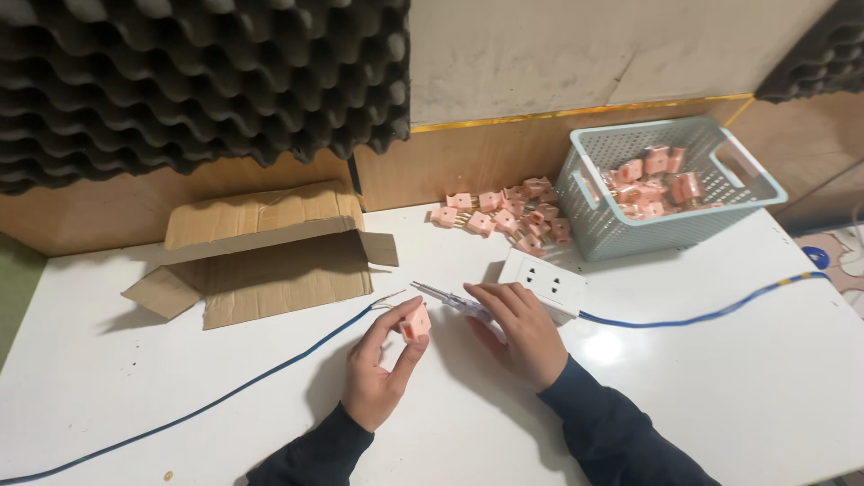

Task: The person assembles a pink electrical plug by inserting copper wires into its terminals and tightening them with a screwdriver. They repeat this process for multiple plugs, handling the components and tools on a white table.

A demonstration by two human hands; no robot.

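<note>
My left hand pinches a small pink plug adapter between thumb and fingers, just above the white table. My right hand lies palm down over the handle of a slim screwdriver-like tester; its metal tip points left toward the adapter. Just beyond the right hand sits a white socket block with a blue cable running off to the right. A second blue cable ends in bare wires near the adapter.
A loose pile of pink adapters lies by the wall. A pale blue plastic basket at the back right holds more of them. An opened cardboard box lies on its side at the left. Dark foam panels cover the wall.
</note>
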